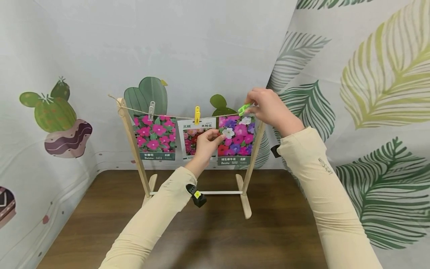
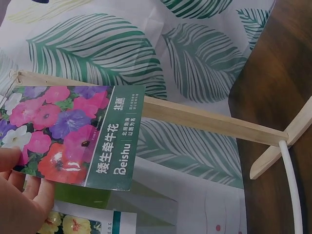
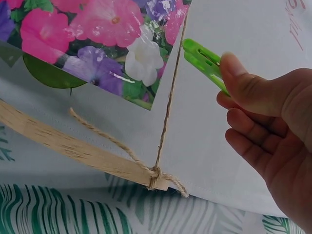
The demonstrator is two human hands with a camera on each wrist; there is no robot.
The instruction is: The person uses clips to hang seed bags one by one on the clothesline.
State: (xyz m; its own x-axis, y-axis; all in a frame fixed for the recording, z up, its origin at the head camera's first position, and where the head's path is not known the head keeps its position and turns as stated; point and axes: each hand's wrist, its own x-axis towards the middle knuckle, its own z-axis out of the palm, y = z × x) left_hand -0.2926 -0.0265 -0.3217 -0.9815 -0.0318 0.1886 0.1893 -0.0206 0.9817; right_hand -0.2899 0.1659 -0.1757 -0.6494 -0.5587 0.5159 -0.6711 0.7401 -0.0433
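Observation:
My left hand pinches the left edge of a petunia seed packet between thumb and fingers. The packet's top edge lies along the twine strung between two wooden posts. My right hand pinches a green clothespin, whose tip is right at the twine by the packet's top edge. To the left, a yellow clothespin holds a second seed packet, partly hidden behind my left hand. A grey clothespin holds a third packet with pink flowers at the far left.
The wooden stand's left post and right post rise from feet on a brown table. A white rod joins them low down. Behind hangs a printed curtain with leaves and cacti.

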